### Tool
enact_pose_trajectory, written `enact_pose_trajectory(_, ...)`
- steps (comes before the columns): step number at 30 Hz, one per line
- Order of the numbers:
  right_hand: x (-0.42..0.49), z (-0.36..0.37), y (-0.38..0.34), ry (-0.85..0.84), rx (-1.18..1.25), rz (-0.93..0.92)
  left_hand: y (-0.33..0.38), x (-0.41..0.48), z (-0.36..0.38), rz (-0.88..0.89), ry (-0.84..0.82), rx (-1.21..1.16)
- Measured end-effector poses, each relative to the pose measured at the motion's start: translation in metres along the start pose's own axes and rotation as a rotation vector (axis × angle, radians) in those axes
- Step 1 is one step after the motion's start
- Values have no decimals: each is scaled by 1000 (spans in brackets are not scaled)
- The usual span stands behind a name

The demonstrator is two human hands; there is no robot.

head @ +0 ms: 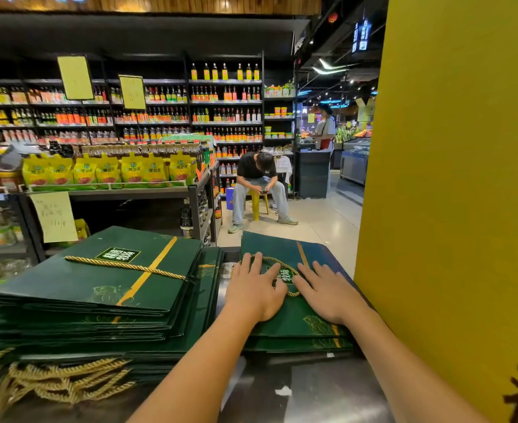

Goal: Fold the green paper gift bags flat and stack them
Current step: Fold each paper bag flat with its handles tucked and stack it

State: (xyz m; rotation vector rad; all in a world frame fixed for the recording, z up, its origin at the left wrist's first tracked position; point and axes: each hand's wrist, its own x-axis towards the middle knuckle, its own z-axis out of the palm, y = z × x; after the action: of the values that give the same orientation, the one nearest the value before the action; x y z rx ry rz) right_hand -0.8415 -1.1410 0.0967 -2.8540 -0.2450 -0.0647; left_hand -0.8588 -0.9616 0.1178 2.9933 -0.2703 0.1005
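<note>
Green gift bag [294, 320] lies flat on top of the small pile at the right end of the metal counter [297, 389]. Both hands are on it: left hand [256, 288] and right hand [327, 296] spread open, palms down, gripping nothing, with the gold rope handle [277, 260] looping around the fingertips. I'd press from the middle out toward the creases so it sits flush. Room's tight though: the yellow panel [449, 209] is just beside it on the right and the big stack [99, 285] is close on the left.
</note>
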Motion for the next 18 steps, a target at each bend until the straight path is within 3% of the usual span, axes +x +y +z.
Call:
enact_pose_trajectory(9, -4, -2, -4, -24, -60, 0, 0, -3, 1, 2, 14, -21)
enact_pose_trajectory(14, -18, -21, -14, 233, -201, -52, 5, -25, -30, 19, 216, -60)
enact_pose_trajectory(18, -33, -41, -51, 419, 41, -123, -15, -59, -78, 14, 330, -171)
